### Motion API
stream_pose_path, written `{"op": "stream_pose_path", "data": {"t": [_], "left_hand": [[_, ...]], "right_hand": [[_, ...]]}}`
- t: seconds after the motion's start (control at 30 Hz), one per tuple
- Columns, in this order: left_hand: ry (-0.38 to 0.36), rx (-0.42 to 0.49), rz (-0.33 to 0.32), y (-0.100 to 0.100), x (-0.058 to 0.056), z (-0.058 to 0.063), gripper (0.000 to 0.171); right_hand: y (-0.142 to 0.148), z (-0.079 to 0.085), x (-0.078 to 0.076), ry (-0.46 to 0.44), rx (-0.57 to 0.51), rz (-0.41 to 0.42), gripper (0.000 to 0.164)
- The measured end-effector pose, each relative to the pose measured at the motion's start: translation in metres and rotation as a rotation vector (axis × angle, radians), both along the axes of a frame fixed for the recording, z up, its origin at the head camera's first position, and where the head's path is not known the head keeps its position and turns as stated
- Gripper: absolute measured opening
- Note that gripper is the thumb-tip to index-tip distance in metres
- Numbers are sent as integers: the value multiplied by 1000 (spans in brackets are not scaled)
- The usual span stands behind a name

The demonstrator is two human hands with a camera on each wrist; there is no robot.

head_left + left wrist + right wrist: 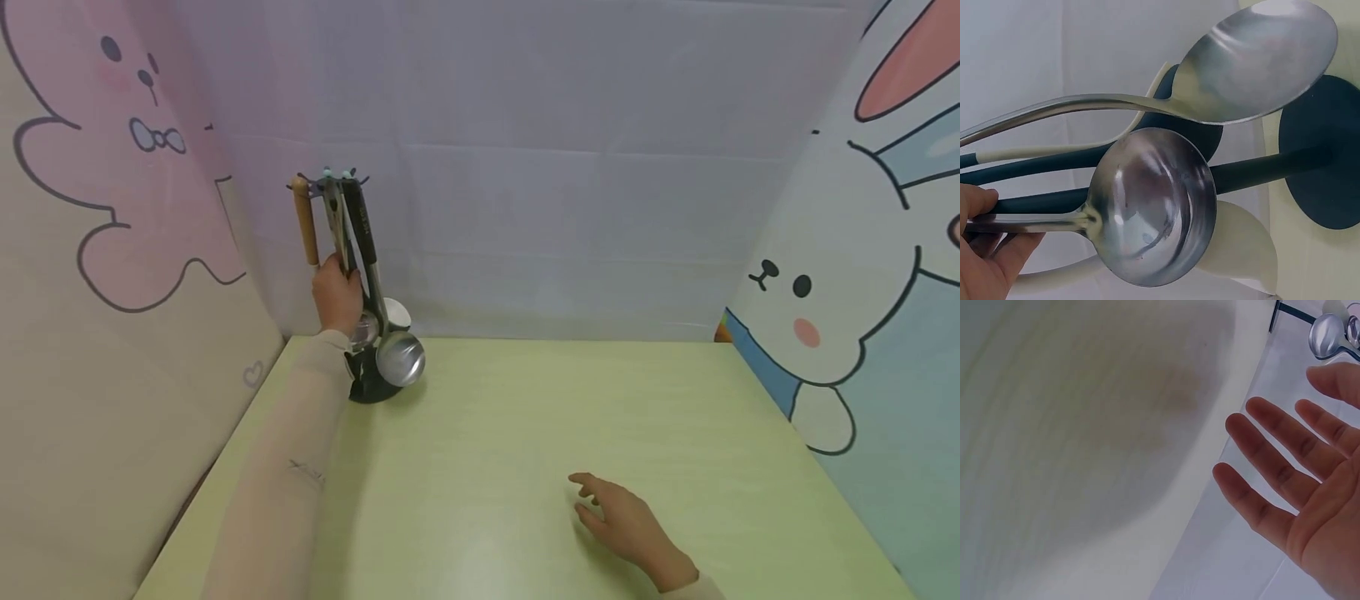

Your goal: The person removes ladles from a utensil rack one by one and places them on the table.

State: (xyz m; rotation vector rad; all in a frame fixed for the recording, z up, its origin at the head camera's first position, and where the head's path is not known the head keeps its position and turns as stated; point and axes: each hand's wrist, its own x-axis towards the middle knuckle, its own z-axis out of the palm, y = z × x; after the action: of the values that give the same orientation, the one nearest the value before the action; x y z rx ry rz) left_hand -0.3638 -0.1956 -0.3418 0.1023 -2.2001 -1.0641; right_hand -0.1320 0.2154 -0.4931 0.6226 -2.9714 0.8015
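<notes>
At the back left of the table, my left hand (337, 296) is on the handle of a steel ladle hanging from a utensil stand. In the left wrist view its thumb and fingers pinch the handle just above the ladle bowl (1154, 206). A second, larger steel ladle (1260, 62) hangs beside it, its black handle (360, 221) showing in the head view. Behind them are the stand's dark pole (1266, 169) and round base (1325, 181). My right hand (622, 521) hovers over the table's near right part, fingers spread and holding nothing.
A wooden handle (304, 221) hangs at the stand's left. A cream-coloured utensil (1241, 244) and a dark one (1210, 140) hang around the pole. The light green table (525, 433) meets a pale cloth backdrop (562, 208); printed cartoon panels flank both sides.
</notes>
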Motion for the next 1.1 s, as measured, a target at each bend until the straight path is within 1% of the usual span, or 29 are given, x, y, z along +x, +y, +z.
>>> {"op": "stream_pose_path", "data": {"t": [0.17,0.37,0.47,0.63,0.73,0.83,0.93,1.1], "left_hand": [[31,-42,-13,-2,2,1,28],[69,-50,-28,-2,5,0,22],[77,-60,-52,0,11,1,20],[97,-103,-97,7,24,8,22],[124,-123,-122,12,32,12,20],[143,-134,-145,17,43,16,17],[145,-132,-174,23,58,19,18],[148,-133,-215,32,86,23,21]], "right_hand": [[-3,-1,0,-15,-14,18,35],[-1,-4,1,-20,-11,16,34],[1,-8,1,-21,-8,16,32],[2,-9,2,4,-2,20,30],[2,-8,2,8,-5,19,31],[1,-6,1,-7,-8,18,32],[1,-5,1,-22,-11,16,32],[1,-5,2,-30,-5,5,32]]}}
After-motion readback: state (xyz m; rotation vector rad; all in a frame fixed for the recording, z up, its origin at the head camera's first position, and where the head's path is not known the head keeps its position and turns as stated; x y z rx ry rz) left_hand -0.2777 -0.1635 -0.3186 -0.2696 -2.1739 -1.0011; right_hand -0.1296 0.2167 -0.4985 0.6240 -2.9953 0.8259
